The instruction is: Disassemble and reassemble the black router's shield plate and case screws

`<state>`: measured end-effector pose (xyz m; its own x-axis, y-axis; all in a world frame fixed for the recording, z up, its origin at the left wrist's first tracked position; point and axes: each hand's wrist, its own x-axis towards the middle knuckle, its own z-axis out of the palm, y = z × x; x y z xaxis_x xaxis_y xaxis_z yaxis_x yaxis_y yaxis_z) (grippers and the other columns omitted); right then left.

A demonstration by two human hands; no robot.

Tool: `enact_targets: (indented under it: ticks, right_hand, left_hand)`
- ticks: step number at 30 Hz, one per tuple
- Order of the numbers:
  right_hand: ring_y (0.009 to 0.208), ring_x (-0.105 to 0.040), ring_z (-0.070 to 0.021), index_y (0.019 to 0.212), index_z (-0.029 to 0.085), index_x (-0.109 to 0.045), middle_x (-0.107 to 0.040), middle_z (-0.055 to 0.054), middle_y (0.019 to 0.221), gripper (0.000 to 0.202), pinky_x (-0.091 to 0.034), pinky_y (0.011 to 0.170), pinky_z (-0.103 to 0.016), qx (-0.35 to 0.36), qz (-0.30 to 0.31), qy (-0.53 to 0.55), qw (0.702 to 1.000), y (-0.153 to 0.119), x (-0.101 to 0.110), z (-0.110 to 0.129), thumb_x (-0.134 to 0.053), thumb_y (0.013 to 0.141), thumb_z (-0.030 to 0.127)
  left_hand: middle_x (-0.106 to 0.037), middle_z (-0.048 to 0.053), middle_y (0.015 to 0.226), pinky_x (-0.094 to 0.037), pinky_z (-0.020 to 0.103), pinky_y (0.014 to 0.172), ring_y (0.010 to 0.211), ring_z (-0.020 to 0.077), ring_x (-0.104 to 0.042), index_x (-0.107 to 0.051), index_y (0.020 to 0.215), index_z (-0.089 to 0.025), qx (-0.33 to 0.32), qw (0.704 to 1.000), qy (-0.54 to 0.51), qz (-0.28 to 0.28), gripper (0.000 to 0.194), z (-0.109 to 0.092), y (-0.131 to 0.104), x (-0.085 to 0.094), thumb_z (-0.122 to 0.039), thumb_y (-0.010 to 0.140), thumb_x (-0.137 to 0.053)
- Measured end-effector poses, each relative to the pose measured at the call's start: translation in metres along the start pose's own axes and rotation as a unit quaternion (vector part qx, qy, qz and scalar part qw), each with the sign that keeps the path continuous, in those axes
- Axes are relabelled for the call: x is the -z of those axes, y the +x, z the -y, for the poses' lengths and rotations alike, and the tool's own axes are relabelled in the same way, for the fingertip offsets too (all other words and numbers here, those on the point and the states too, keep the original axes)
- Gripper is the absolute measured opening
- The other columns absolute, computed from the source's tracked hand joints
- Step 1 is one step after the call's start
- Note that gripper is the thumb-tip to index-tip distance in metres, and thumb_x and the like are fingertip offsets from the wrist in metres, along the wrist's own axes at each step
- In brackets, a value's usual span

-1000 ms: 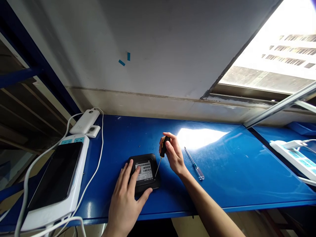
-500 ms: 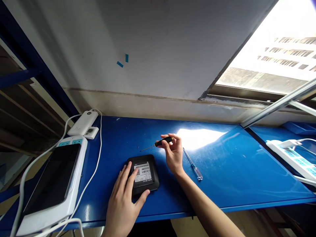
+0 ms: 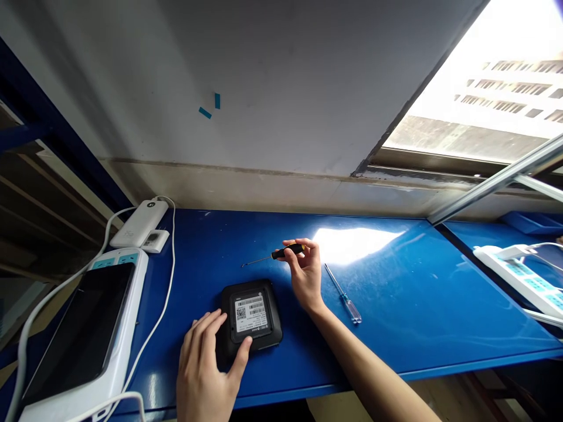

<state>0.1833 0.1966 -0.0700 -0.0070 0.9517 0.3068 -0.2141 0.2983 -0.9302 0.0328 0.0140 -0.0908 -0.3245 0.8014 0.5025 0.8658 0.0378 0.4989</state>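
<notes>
Now my right hand (image 3: 304, 271) pinches the small screwdriver (image 3: 281, 254) in its fingers; my left hand (image 3: 203, 364), fingers spread, presses the black box (image 3: 250, 316).

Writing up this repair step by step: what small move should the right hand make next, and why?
Probably swing the screwdriver tip back down onto the black device: the right hand holds it level above the bench, while the left hand steadies the device.

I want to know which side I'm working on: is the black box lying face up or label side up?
Label side up: the black box lies flat on the bench, its white barcode label facing upward.
</notes>
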Motion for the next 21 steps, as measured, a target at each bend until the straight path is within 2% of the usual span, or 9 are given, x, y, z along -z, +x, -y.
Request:
enact_targets:
  ticks: [8,13,21]
  right_hand:
    - [0.083,-0.077,-0.0152,0.111,0.028,-0.051,-0.07,0.0,0.107,0.028,-0.065,0.078,-0.033,-0.006,0.009,0.002,1.0,0.0,0.0,-0.001,-0.07,0.093,0.033]
    - [0.084,-0.077,-0.0154,0.111,0.028,-0.052,-0.07,0.001,0.107,0.025,-0.065,0.078,-0.034,-0.004,0.015,0.006,1.0,-0.001,-0.001,0.001,-0.07,0.094,0.032]
    - [0.069,-0.074,-0.0138,0.112,0.027,-0.053,-0.071,0.0,0.1,0.028,-0.064,0.068,-0.034,-0.008,0.002,0.015,1.0,-0.006,-0.001,0.014,-0.07,0.093,0.038]
  left_hand:
    - [-0.068,0.011,0.113,-0.051,0.052,0.097,0.107,0.0314,-0.065,-0.058,0.118,-0.022,0.009,1.0,-0.008,0.005,0.037,0.0,0.002,0.002,-0.051,0.095,-0.06]
    - [-0.068,0.012,0.109,-0.051,0.05,0.095,0.106,0.0319,-0.063,-0.059,0.116,-0.02,0.004,1.0,-0.007,-0.005,0.037,0.0,0.003,0.002,-0.051,0.096,-0.058]
    - [-0.069,0.009,0.1,-0.05,0.045,0.088,0.099,0.0299,-0.061,-0.059,0.11,-0.021,-0.003,1.0,-0.012,-0.024,0.024,-0.002,0.004,0.005,-0.041,0.099,-0.056]
